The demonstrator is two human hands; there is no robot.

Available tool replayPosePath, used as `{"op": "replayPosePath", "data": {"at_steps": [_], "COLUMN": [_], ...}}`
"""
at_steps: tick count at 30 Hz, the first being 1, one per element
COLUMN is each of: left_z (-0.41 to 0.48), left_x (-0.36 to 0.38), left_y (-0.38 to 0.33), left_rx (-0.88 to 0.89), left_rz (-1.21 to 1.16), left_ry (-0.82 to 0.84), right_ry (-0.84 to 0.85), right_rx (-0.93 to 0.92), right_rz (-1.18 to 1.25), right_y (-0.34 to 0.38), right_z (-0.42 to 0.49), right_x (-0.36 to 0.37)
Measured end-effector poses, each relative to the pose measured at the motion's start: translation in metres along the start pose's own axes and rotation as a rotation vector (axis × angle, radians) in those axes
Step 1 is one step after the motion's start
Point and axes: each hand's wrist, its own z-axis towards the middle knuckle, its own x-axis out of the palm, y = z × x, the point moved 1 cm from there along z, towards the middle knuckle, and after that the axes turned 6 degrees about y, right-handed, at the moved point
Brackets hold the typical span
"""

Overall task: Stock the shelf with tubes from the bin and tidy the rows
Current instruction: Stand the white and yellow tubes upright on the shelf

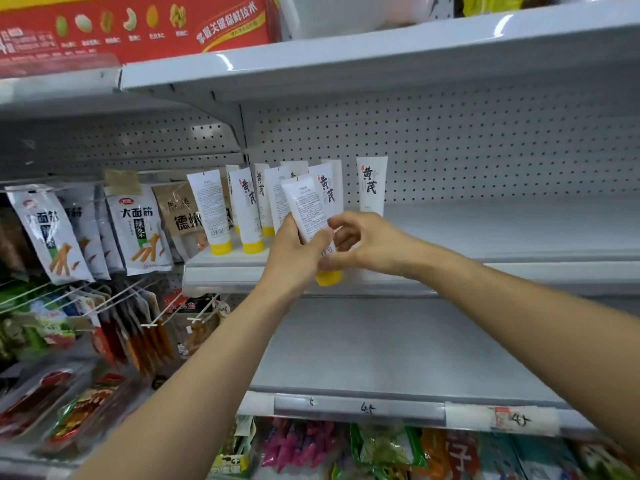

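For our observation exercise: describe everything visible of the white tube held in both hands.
The white plastic squeeze tube has a yellow cap at its lower end and a flat top. Fine print and a barcode face the camera. It tilts, top leaning left, before the front edge of the white metal shelf. The left hand grips its left side; the right hand pinches its right.

Upper left: red carton (138, 26) printed with nuts. Left: white snack packets (138, 230) hanging on pegs, brown pouch (180, 213) just beside. Below: price strip (360, 408) with handwritten marks; pink packets (298, 445) and green packets (384, 448) underneath. Lower left: blurred red-green packs (79, 410)
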Motion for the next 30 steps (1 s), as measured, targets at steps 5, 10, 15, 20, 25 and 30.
{"op": "replayPosePath", "data": {"at_steps": [5,10,15,20,25,30], "left_z": [-0.003,-0.005,-0.007,-0.008,-0.010,-0.010], "left_x": [0.008,-0.001,-0.021,-0.028,-0.029,-0.033], "left_y": [-0.002,-0.002,0.007,0.012,0.023,0.029], "left_rx": [0.006,0.049,0.127,0.169,0.126,0.108], "left_rz": [-0.008,0.135,0.566,0.764,0.774,0.782], "left_ry": [0.001,0.085,0.118,0.146,0.172,0.155], "right_ry": [-0.085,-0.133,-0.325,-0.417,-0.434,-0.436], "right_rx": [-0.062,-0.037,0.033,0.093,0.132,0.164], "right_rz": [0.059,0.114,0.120,0.093,0.103,0.079], "right_y": [0.006,0.005,-0.006,-0.020,-0.029,-0.033], "right_z": [-0.006,-0.009,0.000,0.012,0.022,0.027], "right_x": [0.010,0.001,-0.018,-0.021,-0.019,-0.016]}}
